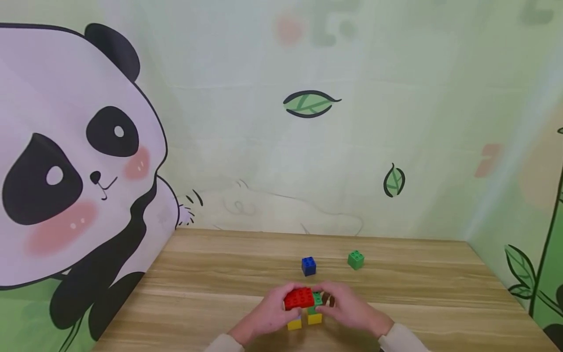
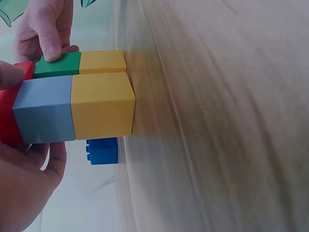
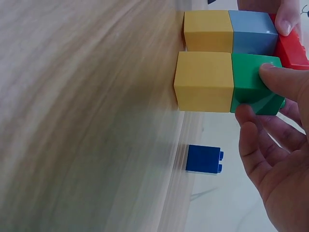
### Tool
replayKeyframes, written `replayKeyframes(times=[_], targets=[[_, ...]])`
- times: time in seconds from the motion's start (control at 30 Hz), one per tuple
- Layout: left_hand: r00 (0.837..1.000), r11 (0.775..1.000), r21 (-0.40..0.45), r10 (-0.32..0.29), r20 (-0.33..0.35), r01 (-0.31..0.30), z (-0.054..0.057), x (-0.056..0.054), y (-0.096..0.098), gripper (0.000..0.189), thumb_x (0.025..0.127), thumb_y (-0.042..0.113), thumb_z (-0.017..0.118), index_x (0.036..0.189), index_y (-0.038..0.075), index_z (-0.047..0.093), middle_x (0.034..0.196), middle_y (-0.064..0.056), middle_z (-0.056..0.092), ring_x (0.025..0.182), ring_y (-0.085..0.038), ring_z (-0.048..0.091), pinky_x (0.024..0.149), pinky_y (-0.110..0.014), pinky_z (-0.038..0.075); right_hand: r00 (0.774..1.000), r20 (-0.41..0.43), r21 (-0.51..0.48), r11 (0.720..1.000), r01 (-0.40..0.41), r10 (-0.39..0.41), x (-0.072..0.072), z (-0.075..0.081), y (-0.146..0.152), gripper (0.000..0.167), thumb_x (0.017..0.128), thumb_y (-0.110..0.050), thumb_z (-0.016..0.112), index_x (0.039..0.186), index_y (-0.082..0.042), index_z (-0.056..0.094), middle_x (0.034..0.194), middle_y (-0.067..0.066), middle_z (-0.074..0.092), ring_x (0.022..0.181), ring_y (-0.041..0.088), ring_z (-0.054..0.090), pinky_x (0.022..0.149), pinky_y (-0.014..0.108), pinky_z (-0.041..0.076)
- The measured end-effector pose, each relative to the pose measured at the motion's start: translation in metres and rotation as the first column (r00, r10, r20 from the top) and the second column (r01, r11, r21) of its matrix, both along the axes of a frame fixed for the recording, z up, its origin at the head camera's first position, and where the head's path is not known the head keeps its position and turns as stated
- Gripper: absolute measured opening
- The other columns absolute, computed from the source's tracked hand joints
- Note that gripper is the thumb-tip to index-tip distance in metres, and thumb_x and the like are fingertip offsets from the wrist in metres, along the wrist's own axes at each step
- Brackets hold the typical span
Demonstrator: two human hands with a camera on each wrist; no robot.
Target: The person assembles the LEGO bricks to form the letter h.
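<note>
My left hand (image 1: 271, 309) grips a long red brick (image 1: 299, 297) between thumb and fingers. The red brick lies across the top of a light blue brick (image 2: 46, 108), which sits on a yellow brick (image 2: 102, 106). With the thumb and fingertips, my right hand (image 1: 349, 309) pinches a green brick (image 3: 253, 82) on top of a second yellow brick (image 3: 203, 81). These two stacks stand upright on the table side by side. Some of the green brick's studs show beside the red brick's right end; whether the red brick overlaps it is unclear.
Beyond the hands, a dark blue brick (image 1: 309, 266) stands on the wooden table (image 1: 211, 278). Farther right is a loose green brick (image 1: 356, 259). A pale fabric backdrop (image 1: 246, 146) with a printed panda rises behind the table and along its sides.
</note>
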State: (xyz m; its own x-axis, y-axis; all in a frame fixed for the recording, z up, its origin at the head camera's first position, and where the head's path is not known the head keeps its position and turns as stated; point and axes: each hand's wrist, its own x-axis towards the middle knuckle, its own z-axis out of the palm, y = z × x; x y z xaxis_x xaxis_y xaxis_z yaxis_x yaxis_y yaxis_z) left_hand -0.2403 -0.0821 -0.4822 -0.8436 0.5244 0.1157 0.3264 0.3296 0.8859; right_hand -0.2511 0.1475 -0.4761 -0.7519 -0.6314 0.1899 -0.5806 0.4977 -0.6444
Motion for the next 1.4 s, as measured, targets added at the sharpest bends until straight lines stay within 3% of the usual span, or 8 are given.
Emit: replayKeyframes(times=[0.2,0.7,1.0,1.4], targets=[[1.000,1.000,-0.009,0.011,-0.008,-0.011,-0.001,-0.003,0.002,0.038,0.089,0.032,0.067,0.121,0.014,0.059,0.105,0.006,0.061,0.086,-0.009,0.059,0.072,-0.024,0.051,1.000,0.009,0.006,1.000,0.002,-0.002,0.000,0.001,-0.002,0.034,0.088,-0.020,0.068,0.121,-0.016,0.059,0.101,-0.011,0.061,0.081,0.008,0.056,0.068,0.022,0.050],[0.998,0.998,-0.067,0.016,-0.055,-0.020,0.006,-0.006,0.005,0.037,0.087,0.032,0.069,0.118,0.012,0.063,0.097,0.008,0.060,0.079,-0.007,0.058,0.067,-0.022,0.050,0.995,0.087,-0.049,0.997,0.056,-0.052,-0.001,0.001,-0.003,0.035,0.083,-0.017,0.073,0.116,-0.011,0.062,0.094,-0.009,0.062,0.081,0.013,0.057,0.067,0.024,0.049],[0.997,0.995,-0.092,0.034,-0.067,-0.041,0.006,-0.008,0.007,0.037,0.087,0.033,0.069,0.117,0.012,0.063,0.097,0.009,0.059,0.079,-0.006,0.057,0.067,-0.022,0.050,0.991,0.119,-0.056,0.996,0.064,-0.057,-0.003,-0.004,-0.003,0.035,0.084,-0.019,0.073,0.116,-0.010,0.062,0.092,-0.011,0.061,0.080,0.009,0.057,0.069,0.024,0.050],[0.997,0.991,-0.135,0.001,-0.080,-0.012,0.009,-0.011,0.005,0.035,0.088,0.033,0.068,0.114,0.011,0.064,0.094,0.008,0.060,0.075,-0.005,0.057,0.064,-0.021,0.050,0.971,0.225,-0.080,0.991,0.104,-0.084,-0.004,-0.002,-0.003,0.036,0.082,-0.019,0.075,0.115,-0.009,0.063,0.091,-0.006,0.062,0.081,0.014,0.057,0.070,0.024,0.050]])
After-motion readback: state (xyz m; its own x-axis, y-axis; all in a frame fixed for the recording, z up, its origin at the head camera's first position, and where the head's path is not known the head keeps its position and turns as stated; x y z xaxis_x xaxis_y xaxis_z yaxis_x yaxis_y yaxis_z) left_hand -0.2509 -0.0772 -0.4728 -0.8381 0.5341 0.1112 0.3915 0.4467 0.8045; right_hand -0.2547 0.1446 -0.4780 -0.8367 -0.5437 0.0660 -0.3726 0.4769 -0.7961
